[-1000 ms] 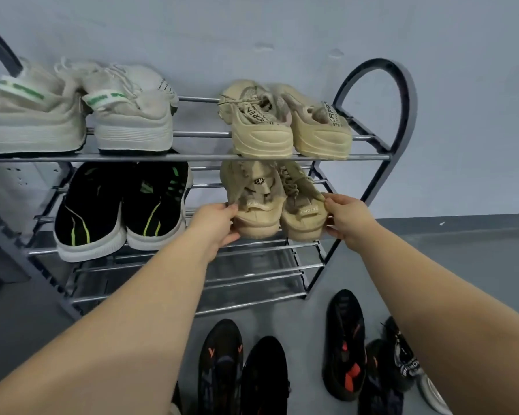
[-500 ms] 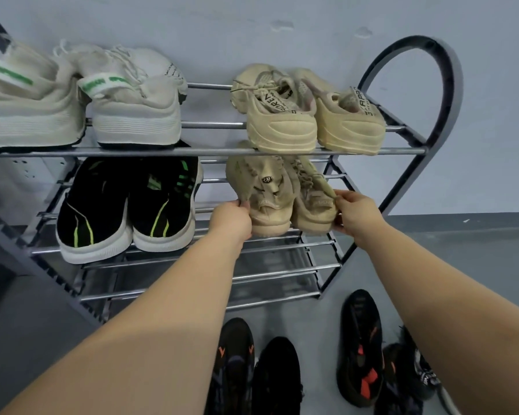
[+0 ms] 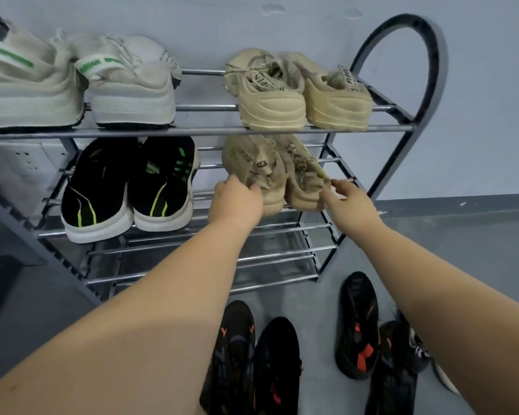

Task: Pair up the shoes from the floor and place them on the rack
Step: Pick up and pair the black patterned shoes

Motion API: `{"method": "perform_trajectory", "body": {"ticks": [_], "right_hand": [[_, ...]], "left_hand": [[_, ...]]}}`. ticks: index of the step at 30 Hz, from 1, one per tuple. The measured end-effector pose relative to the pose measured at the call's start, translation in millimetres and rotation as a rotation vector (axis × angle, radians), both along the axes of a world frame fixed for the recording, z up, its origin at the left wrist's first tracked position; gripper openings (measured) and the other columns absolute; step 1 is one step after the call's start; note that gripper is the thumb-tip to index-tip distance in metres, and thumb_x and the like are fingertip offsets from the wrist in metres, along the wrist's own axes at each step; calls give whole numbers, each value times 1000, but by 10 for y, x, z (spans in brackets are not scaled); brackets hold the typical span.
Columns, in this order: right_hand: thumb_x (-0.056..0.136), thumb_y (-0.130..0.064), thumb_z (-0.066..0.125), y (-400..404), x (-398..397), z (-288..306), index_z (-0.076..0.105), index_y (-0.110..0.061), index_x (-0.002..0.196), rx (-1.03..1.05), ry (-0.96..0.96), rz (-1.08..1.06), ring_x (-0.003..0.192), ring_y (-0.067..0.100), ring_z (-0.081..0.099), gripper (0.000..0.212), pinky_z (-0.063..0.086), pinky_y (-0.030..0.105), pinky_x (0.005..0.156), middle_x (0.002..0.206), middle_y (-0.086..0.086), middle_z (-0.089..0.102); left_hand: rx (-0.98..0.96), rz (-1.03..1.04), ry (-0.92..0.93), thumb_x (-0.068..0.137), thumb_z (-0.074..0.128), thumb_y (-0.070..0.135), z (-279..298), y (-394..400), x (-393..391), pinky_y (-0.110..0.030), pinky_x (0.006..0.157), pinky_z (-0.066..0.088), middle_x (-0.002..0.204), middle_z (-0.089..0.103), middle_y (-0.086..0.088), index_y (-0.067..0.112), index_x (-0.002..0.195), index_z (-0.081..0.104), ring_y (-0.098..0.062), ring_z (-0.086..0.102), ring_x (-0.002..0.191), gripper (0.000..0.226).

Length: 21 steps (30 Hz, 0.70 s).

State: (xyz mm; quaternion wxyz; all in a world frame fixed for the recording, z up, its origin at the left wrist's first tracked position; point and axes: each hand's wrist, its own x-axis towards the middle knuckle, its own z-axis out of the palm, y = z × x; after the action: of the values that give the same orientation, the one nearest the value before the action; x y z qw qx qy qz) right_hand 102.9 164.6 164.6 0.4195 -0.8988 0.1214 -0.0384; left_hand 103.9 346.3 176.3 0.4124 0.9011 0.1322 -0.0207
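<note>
Setting: pale blue-grey wall behind, grey floor below. Against the wall stands a metal shoe rack with chrome rails and a dark arched end frame.

Top shelf, left to right: pair of pale grey knit sneakers with green-marked heel tabs, heels outward; pair of beige chunky sneakers with lettered pull tabs, heels outward.

Middle shelf, left to right: pair of black sneakers with green stripes and white soles, toes inward; pair of tan lace-up sneakers, side by side, touching each other, resting on the shelf rails at the right end.

Left hand: against the heel and outer side of the left tan shoe, fingers curled onto it, grasping it.

Right hand: at the heel of the right tan shoe, fingers extended and loose, tips touching or just beside it; a firm hold is not evident.

Lowest shelf: bare rails.

Floor, in front of the rack, left to right: two black shoes with orange marks side by side; a black shoe with red marks; further dark shoes partly behind the right forearm, details unclear.
</note>
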Motion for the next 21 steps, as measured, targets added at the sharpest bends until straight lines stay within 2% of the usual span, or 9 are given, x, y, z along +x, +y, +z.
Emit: {"method": "perform_trajectory", "body": {"ticks": [2,5,7,10,14,19,21], "right_hand": [[95,-43,46,-61,-219,41,39,-21,143,-193,19,97,132,22,43,53,38,31,100,146,3,42],[93,-43,49,-235,-573,74,29,-19,147,-470,57,222,141,25,29,63,27,36,112,154,6,28],[92,-45,50,-382,-839,86,25,-19,149,-565,104,251,143,28,23,67,24,38,115,156,8,22],[90,-48,50,-635,-1243,41,20,-22,150,-656,169,263,145,27,17,72,25,41,116,159,7,13],[91,-48,50,-929,-1721,-149,16,-23,151,-694,271,209,145,30,17,73,29,44,114,159,8,10],[91,-47,49,-1242,-2148,-549,12,-22,152,-636,433,117,146,31,12,75,26,45,115,160,10,5],[92,-46,48,-1379,-2247,-695,12,-21,152,-613,479,84,146,31,12,74,25,44,116,160,10,5]], "left_hand": [[234,-102,-84,94,40,39,31,-147,-130,-41,106,35,140,39,-13,9,136,40,-31,36,131,52],[535,-364,-206,94,40,44,64,-444,-341,-45,119,14,155,20,-13,12,147,21,-31,13,144,65],[637,-553,-251,94,39,47,75,-641,-497,-44,120,3,159,4,-10,15,151,11,-28,-1,147,71],[748,-806,-298,94,38,48,8,-888,-788,-42,120,0,160,-4,-9,16,151,7,-26,-5,148,72],[882,-1030,-223,95,34,51,-219,-1070,-1099,-40,120,-2,160,-9,-7,19,152,1,-25,-8,148,73],[1045,-1165,-81,96,30,51,-601,-1224,-1360,-40,120,-2,159,-10,-9,17,152,1,-25,-7,148,72],[1044,-1193,-71,96,30,50,-670,-1324,-1420,-40,120,-2,160,-9,-10,16,152,3,-25,-6,148,71]]}}
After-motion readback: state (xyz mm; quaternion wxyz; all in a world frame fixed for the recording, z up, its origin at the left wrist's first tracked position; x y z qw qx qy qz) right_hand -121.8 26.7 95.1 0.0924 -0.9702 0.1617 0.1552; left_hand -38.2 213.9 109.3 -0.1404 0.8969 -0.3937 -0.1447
